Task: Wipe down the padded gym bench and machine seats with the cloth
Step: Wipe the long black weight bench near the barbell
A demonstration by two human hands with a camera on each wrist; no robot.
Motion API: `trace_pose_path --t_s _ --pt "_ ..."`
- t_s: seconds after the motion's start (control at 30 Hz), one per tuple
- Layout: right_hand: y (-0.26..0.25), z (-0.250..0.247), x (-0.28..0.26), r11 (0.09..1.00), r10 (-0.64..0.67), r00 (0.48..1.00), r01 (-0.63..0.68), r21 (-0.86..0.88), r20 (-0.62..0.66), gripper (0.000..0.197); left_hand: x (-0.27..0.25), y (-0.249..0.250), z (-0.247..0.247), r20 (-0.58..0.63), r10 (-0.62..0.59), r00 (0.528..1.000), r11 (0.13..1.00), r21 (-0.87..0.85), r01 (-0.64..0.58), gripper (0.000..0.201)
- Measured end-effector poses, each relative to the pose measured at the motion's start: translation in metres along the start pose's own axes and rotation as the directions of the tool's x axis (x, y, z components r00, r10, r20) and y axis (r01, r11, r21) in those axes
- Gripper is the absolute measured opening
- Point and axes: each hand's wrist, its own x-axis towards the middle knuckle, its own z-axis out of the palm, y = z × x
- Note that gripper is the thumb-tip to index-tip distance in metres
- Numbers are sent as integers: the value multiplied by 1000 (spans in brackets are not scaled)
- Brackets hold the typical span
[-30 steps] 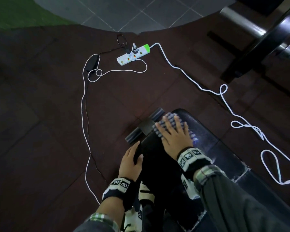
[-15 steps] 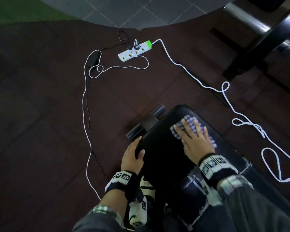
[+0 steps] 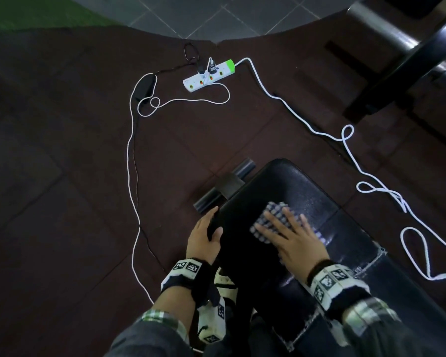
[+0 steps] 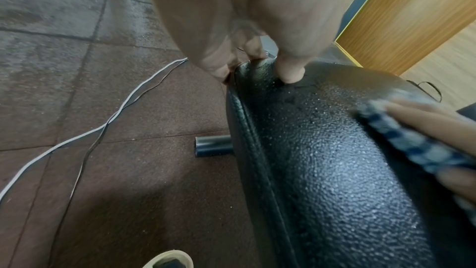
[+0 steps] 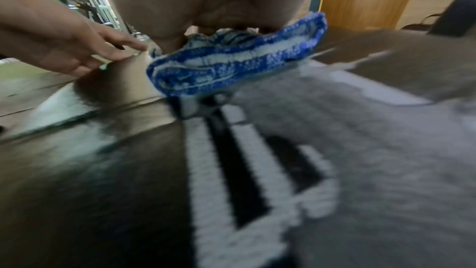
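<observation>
From the head view, the right hand [image 3: 296,243] lies flat with fingers spread straight on the blue-and-white checked cloth [image 3: 273,215], pressing it onto the top of the black padded bench [image 3: 281,181] near its rounded end. The left hand [image 3: 204,240] grips the bench's left edge; the left wrist view alone shows its thumb on top and fingers [image 4: 219,69] curled under the rim. The right wrist view, blurred, shows the cloth's folded blue edge. A white power strip [image 3: 209,74] and white cable [image 3: 358,171] lie on the rubber floor [image 3: 62,202].
</observation>
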Motion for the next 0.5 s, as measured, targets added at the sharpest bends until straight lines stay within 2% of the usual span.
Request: trace_pose_path --t_s 0.1,0.2,0.33,0.4,0.5 --pt "13 -15 15 984 172 985 -173 51 30 70 0 0 -1 7 10 1000 1000 13 -10 53" --pt "2 -37 49 969 227 974 -223 106 -21 59 -1 1 -2 15 8 1000 1000 4 -8 53" --pt "-30 -41 73 987 81 997 -79 138 -15 58 -1 0 -2 18 7 1000 1000 7 -7 53" --pt "-42 -34 67 993 -2 1000 -1 120 25 61 0 -1 -2 34 6 999 999 41 -7 53" --pt "-44 -18 44 990 -49 998 42 135 46 59 1 1 0 35 32 999 998 50 -34 53"
